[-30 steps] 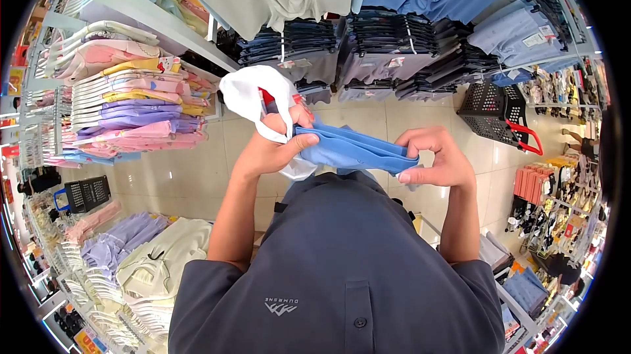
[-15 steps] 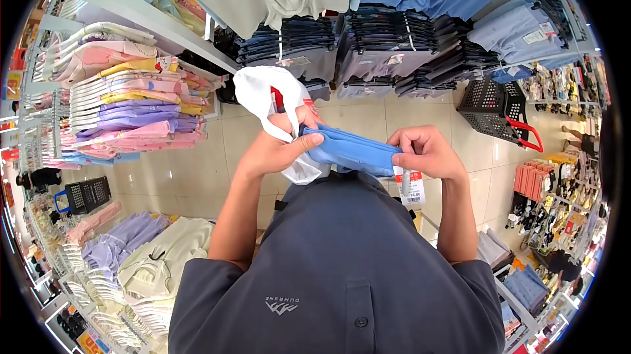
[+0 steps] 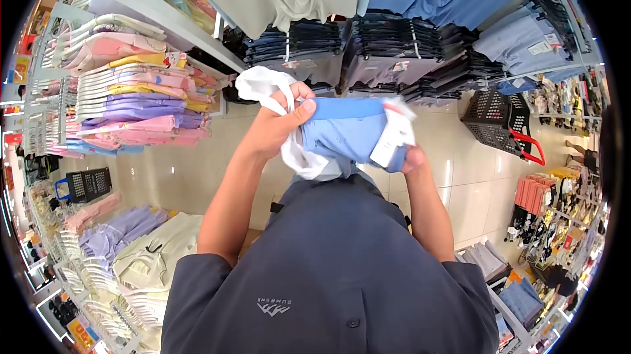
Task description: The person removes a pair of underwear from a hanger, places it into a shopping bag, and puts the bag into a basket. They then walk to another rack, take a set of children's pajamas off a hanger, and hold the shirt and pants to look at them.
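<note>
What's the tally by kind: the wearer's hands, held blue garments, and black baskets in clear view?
Hands: 2 (left hand, right hand)
Blue garment: 1
Baskets: 2 (red-handled basket, blue-handled basket)
Total: 5

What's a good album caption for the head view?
Left hand grips a tagged blue garment, right hand at its edge, hanging clothes nearby.

shiny cream tile floor [image 3: 460, 190], red-handled black shopping basket [image 3: 488, 119] standing on it at the right, blue-handled black shopping basket [image 3: 91, 186] on it at the left, clothes rack [image 3: 63, 117] with pink, yellow and purple tops [image 3: 148, 101] on white hangers [image 3: 95, 99]
</note>
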A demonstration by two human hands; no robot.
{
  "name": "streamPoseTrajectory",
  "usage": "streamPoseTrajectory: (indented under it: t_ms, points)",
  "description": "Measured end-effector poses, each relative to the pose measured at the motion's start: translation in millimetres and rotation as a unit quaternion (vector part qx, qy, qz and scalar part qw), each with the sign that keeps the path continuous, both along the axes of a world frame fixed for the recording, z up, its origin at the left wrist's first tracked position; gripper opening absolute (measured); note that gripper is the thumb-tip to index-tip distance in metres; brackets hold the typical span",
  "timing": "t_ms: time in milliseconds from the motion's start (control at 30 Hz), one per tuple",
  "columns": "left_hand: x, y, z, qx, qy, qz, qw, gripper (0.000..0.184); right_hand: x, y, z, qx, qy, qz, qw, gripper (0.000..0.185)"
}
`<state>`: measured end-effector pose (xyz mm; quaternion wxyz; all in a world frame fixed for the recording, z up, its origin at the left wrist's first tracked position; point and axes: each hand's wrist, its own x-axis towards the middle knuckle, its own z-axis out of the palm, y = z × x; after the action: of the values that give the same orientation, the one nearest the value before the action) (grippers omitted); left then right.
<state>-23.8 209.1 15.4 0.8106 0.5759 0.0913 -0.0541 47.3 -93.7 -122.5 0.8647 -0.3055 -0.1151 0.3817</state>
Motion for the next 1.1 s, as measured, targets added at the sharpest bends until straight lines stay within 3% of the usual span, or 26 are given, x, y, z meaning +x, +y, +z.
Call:
streamPoseTrajectory:
  t_ms: [67,100,133,200,267,300,333,367,400,433,500,600,633,667,733,767,833,900,1000,1100]
  points:
    - [-4.3,1.0,-8.2,-0.023,0.015,-0.01,1.0,0.019,-7.1,12.1,35.5,-0.013,0.053,0.137,0.989,0.08]
    - [-4.9,0.1,-8.4,-0.036,0.026,0.002,0.999,0.019,-3.7,12.4,37.5,-0.028,-0.005,0.168,0.985,0.066]
    - [-3.7,0.3,-8.3,-0.05,0.034,0.014,0.998,0.019,-4.2,14.3,49.8,-0.028,-0.006,0.165,0.986,0.066]
    - [-3.6,3.9,-15.7,-0.048,0.028,0.007,0.998,0.027,-7.6,26.0,89.5,-0.146,0.078,0.025,0.986,0.055]
    - [-0.9,-2.3,-14.2,-0.115,-0.008,0.064,0.991,0.048,-4.9,31.8,111.4,-0.112,0.091,0.008,0.99,0.044]
    - [-0.5,2.9,-21.7,-0.105,-0.005,0.01,0.994,0.074,-3.3,33.7,116.7,-0.094,0.131,-0.017,0.987,0.044]
    - [-1.3,0.4,-37.7,-0.106,-0.009,0.009,0.994,0.074,-0.8,34.2,119.7,-0.076,0.169,-0.042,0.982,0.044]
    - [-2.4,-5.7,-52.9,-0.109,0.021,-0.004,0.994,0.083,3.0,30.1,118.4,-0.006,0.185,0.004,0.983,0.04]
    - [-4.0,-11.0,-66.5,-0.112,0.051,-0.016,0.992,0.092,3.7,30.1,120.4,-0.007,0.182,0.004,0.983,0.04]
    - [-3.5,-20.0,-65.0,-0.113,0.048,-0.015,0.992,0.092,4.0,33.9,125.9,0.02,0.195,0.002,0.981,0.039]
    - [-1.1,-41.5,-60.5,-0.077,0.004,-0.082,0.994,0.109,1.9,47.1,148.0,0.03,0.218,-0.012,0.975,0.037]
    - [0.8,-59.0,-58.8,-0.085,-0.072,-0.035,0.993,0.112,1.7,55.0,163.2,0.055,0.189,0.02,0.98,0.041]
    - [1.9,-66.8,-47.5,-0.128,-0.077,-0.018,0.989,0.1,-0.8,58.7,167.4,0.054,0.189,0.023,0.98,0.041]
    - [1.2,-64.7,-50.6,-0.128,-0.078,-0.014,0.989,0.1,-4.9,62.4,171.3,0.036,0.182,-0.004,0.983,0.041]
    - [-0.7,-60.1,-69.6,-0.154,0.074,-0.046,0.984,0.09,-5.5,65.3,170.6,0.019,0.174,-0.029,0.984,0.042]
    - [0.5,-60.4,-79.4,-0.182,0.037,-0.055,0.981,0.077,-3.3,64.5,165.9,0.009,0.172,-0.023,0.985,0.041]
    - [-3.8,-66.9,-82.7,-0.23,0.024,-0.044,0.972,0.075,2.5,63.3,160.5,-0.001,0.169,-0.02,0.985,0.042]
    - [-8.5,-72.9,-58.8,-0.27,0.012,-0.016,0.963,0.064,8.0,63.1,157.2,-0.176,0.118,-0.07,0.975,0.037]
    - [-9.6,-71.6,-37.0,-0.184,0.088,-0.009,0.979,0.06,5.8,47.9,147.0,-0.256,0.045,-0.05,0.964,0.029]
    - [-8.2,-73.2,-30.9,-0.212,0.093,0.005,0.973,0.05,5.8,33.6,146.3,-0.332,-0.056,-0.025,0.941,0.021]
